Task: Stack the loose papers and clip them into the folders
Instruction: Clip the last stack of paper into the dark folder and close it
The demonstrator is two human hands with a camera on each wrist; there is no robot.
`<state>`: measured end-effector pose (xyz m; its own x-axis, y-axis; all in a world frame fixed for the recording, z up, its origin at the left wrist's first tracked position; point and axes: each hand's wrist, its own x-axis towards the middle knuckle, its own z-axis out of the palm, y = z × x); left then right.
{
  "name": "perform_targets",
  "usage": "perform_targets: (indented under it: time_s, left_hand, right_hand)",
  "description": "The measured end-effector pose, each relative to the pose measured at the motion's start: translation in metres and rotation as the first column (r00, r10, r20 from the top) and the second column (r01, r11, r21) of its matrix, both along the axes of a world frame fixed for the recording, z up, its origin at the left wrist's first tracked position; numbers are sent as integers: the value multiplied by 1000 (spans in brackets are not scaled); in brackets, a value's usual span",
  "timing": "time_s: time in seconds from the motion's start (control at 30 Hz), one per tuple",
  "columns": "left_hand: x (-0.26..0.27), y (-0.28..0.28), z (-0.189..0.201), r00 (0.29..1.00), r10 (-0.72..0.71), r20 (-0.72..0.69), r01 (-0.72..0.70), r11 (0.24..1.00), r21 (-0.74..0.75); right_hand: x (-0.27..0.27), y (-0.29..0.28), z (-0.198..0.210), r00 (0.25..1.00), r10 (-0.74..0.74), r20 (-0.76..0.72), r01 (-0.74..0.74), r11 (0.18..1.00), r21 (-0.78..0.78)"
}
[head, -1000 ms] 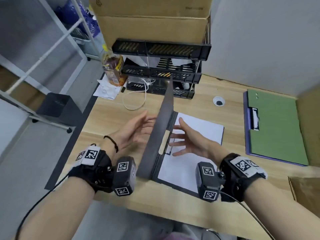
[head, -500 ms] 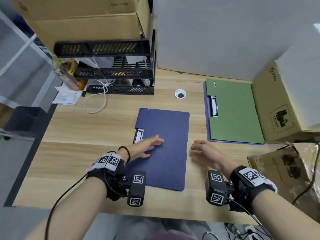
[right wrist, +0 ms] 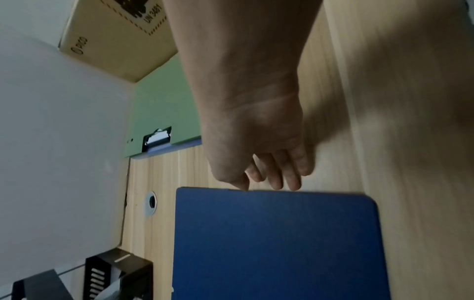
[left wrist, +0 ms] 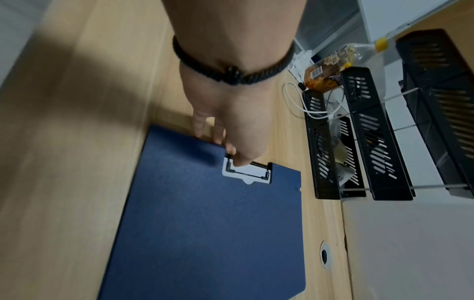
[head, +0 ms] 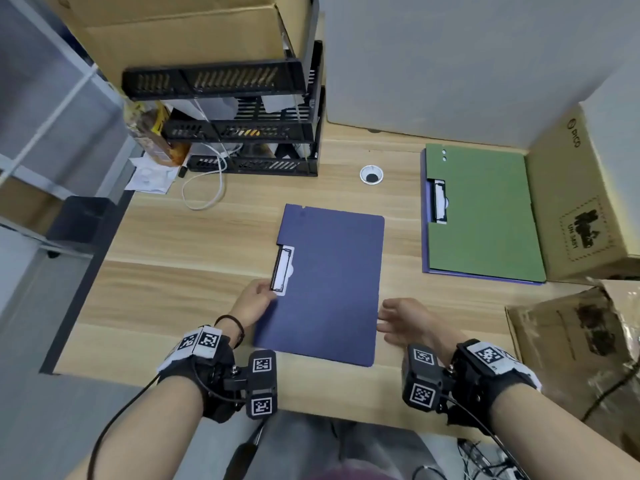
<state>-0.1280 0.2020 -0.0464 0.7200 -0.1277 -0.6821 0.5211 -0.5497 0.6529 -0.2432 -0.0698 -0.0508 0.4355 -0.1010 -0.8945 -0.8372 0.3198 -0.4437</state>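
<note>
We see the closed blue folder (head: 329, 285) lying flat mid-tabletop (head: 173, 299). Our left hand (head: 251, 301) grips its edge at 9 o'clock, beside the clip (head: 282, 270); our right hand (head: 403, 322), fingers relaxed, touches its 3 o'clock edge. The green folder (head: 485, 216) lies at 2 o'clock.

Head view from above, looking steeply down over a wooden desk (head: 173, 237); wrist views low and close, aimed along each hand from opposite sides; shared by all three, the closed blue folder (head: 329, 285) (left wrist: 210, 223) (right wrist: 277, 243).
</note>
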Motion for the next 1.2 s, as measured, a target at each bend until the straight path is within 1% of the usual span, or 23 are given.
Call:
perform_targets:
  time_s: [0.1,0.2,0.23,0.3,0.37,0.43,0.53,0.63,0.7,0.77,0.8,0.87,0.9,0.97,1.07,1.2]
  left_hand:
    - [-8,7,1,999,33,-22,-32,998,59]
    - [-13,21,-7,999,11,-48,-8,998,54]
    - [-16,27,-9,998,-20,-62,23,999,47]
    - [-19,38,-10,993,-61,-96,61,998,-8]
    - [-20,48,-8,993,-34,-113,19,992,-128]
    - [-17,54,-1,992,-5,-123,-27,966,-257]
    - [-5,55,18,998,-25,-55,1,921,-391]
    - [11,49,37,999,17,46,7,876,-482]
    - [22,42,53,992,61,108,6,847,-531]
    - [34,36,67,983,73,167,35,823,-567]
    - [39,32,73,980,63,189,60,812,-581]
    - [47,22,83,976,26,215,111,792,-601]
    - [49,16,86,975,6,222,134,783,-608]
    - [51,3,92,972,-38,232,178,763,-622]
    - [50,-18,95,945,-133,299,289,770,-569]
    - [47,-39,82,918,-263,297,384,778,-497]
  right_hand:
    - [0,12,1,994,105,-8,-105,994,-27]
    - [-3,22,-1,992,119,-31,-121,990,-73]
    - [-4,26,-1,993,111,-31,-113,991,-78]
    - [-7,36,1,996,87,-22,-89,993,-82]
    - [-9,45,2,998,70,12,-68,990,-120]
    - [-11,51,3,999,33,41,-26,983,-181]
    - [-11,59,9,991,-37,126,67,967,-245]
    - [-5,68,30,945,-120,304,191,957,-216]
    - [-4,70,43,916,-119,383,200,963,-181]
    - [-6,70,50,910,-118,398,183,974,-130]
    - [-8,69,51,913,-103,395,164,979,-124]
    - [-13,68,55,912,-57,407,136,977,-167]
    - [-14,68,58,900,-66,430,166,966,-198]
    - [-17,63,60,857,-141,496,286,930,-232]
    - [-23,50,61,807,-236,542,429,864,-264]
    - [-30,34,56,783,-303,542,504,820,-269]
